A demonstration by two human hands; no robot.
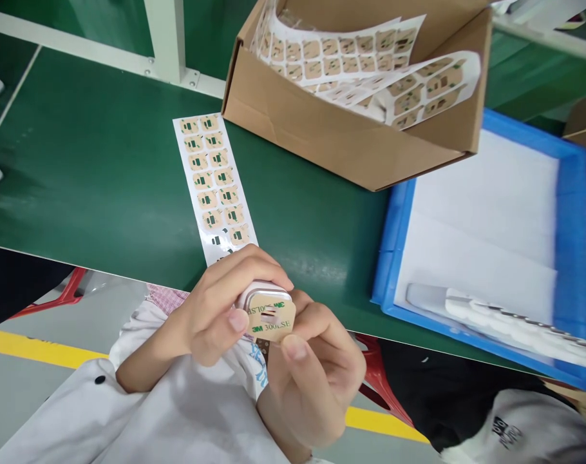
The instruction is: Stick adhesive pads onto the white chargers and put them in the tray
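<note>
- Position: the white part [254, 287] is held above the near edge of the green table [104, 161], its face covered by the tan adhesive pad [283, 311].
- Left hand [216, 299]: fingers curled around the part, thumb at its side.
- Right hand [324, 367]: thumb and forefinger pinch one corner of the pad.
- Risk: uneven pull at that corner could crease or tear the pad; a loose left grip could let the part turn, skewing the slot.
- Unclear: whether the pad is bonded.
- Materials: part smooth, with rounded corners; pad flat, papery, printed in green; sheet [193, 193] glossy, with two columns of die-cut pads; carton [341, 145] plain corrugated board; tray [392, 245] blue, rigid, white-lined.
</note>
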